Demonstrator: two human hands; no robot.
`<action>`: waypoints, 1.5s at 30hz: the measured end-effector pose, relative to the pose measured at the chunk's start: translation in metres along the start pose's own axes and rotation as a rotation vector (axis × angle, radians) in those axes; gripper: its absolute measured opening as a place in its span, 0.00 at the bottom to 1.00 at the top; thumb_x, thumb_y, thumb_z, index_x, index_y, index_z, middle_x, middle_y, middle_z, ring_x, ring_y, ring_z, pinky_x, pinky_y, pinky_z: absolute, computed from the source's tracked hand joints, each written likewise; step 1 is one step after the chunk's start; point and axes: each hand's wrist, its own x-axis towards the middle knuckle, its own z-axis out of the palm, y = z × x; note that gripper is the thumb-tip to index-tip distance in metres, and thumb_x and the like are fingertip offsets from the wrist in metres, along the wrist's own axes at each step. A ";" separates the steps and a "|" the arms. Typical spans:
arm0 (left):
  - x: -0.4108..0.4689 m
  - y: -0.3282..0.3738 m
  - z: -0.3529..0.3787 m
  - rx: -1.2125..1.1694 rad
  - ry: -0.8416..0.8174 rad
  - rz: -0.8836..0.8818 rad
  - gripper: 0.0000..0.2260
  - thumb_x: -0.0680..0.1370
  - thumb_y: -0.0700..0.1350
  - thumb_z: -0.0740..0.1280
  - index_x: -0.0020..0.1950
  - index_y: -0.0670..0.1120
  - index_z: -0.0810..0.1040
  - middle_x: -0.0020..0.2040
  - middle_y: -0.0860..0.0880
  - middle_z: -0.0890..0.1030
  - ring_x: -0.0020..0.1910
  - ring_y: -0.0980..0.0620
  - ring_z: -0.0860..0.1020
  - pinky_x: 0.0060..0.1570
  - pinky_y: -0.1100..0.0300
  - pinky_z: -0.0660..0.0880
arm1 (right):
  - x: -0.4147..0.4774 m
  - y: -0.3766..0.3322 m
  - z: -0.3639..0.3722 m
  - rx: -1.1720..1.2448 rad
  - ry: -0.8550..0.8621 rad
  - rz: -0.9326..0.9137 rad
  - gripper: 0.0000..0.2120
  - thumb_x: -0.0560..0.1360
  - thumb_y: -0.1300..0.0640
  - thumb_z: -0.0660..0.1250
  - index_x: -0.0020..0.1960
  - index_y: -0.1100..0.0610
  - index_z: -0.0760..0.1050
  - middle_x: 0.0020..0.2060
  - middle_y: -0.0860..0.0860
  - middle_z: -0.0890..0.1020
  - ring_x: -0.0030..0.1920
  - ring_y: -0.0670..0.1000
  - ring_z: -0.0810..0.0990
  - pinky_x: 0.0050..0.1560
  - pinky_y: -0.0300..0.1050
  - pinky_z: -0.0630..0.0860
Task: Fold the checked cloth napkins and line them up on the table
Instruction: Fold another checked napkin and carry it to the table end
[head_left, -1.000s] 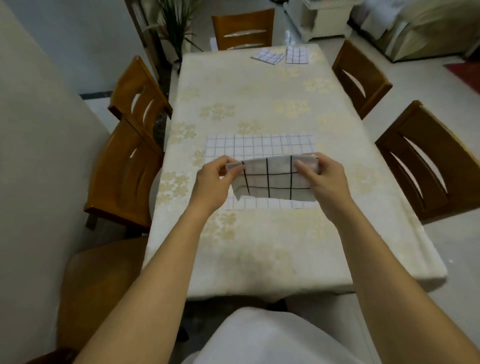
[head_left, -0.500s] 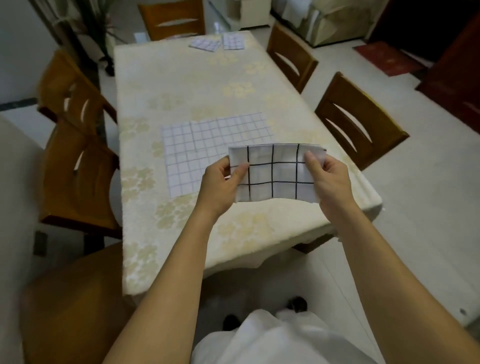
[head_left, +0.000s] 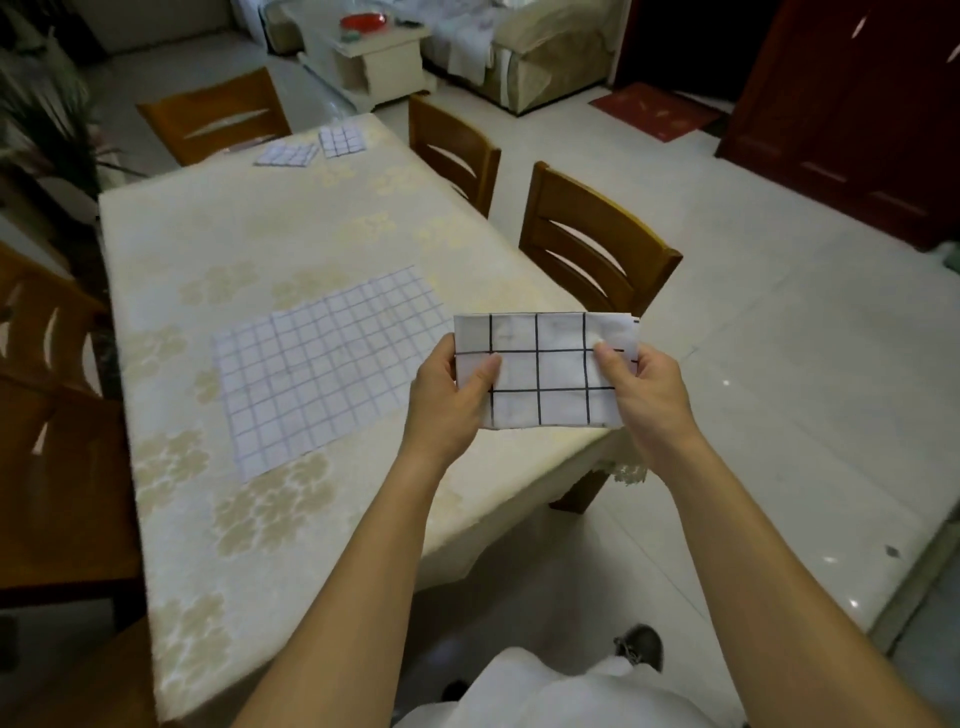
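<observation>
A folded white napkin with wide black checks (head_left: 543, 371) is held in the air over the table's near right corner. My left hand (head_left: 449, 400) pinches its left edge, thumb on top. My right hand (head_left: 641, 387) pinches its right edge the same way. An unfolded napkin with fine purple checks (head_left: 322, 364) lies flat on the cream flowered tablecloth (head_left: 260, 249), left of my hands. Two folded fine-checked napkins (head_left: 288, 154) (head_left: 341, 141) lie side by side at the table's far end.
Wooden chairs stand along the right side (head_left: 592, 249) (head_left: 452, 150), the far end (head_left: 213, 122) and the left side (head_left: 47, 332). Tiled floor (head_left: 779, 364) spreads to the right. A dark red door (head_left: 857, 104) and a sofa (head_left: 545, 52) lie beyond.
Both hands have carried the folded napkin right, from above the flat napkin to the table's right corner. The view has swung right and the table now sits to the left.
</observation>
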 end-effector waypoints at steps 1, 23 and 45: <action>0.003 0.003 0.013 0.001 -0.004 -0.011 0.16 0.83 0.48 0.67 0.70 0.50 0.74 0.61 0.53 0.80 0.57 0.56 0.79 0.53 0.61 0.81 | 0.007 0.001 -0.010 -0.014 0.012 -0.004 0.13 0.82 0.47 0.64 0.58 0.54 0.79 0.45 0.45 0.84 0.44 0.44 0.84 0.36 0.34 0.78; 0.135 0.101 0.322 -0.090 0.028 0.034 0.13 0.82 0.45 0.69 0.66 0.46 0.79 0.54 0.52 0.84 0.52 0.56 0.83 0.44 0.66 0.81 | 0.204 -0.024 -0.303 0.030 -0.052 -0.065 0.08 0.82 0.55 0.66 0.55 0.56 0.82 0.49 0.51 0.87 0.51 0.52 0.87 0.53 0.51 0.83; 0.434 0.179 0.562 -0.237 -0.172 0.082 0.07 0.82 0.44 0.68 0.59 0.50 0.81 0.51 0.54 0.86 0.49 0.57 0.84 0.43 0.61 0.81 | 0.504 -0.087 -0.463 -0.006 0.314 -0.085 0.06 0.81 0.55 0.67 0.54 0.54 0.82 0.47 0.48 0.88 0.49 0.48 0.86 0.50 0.45 0.84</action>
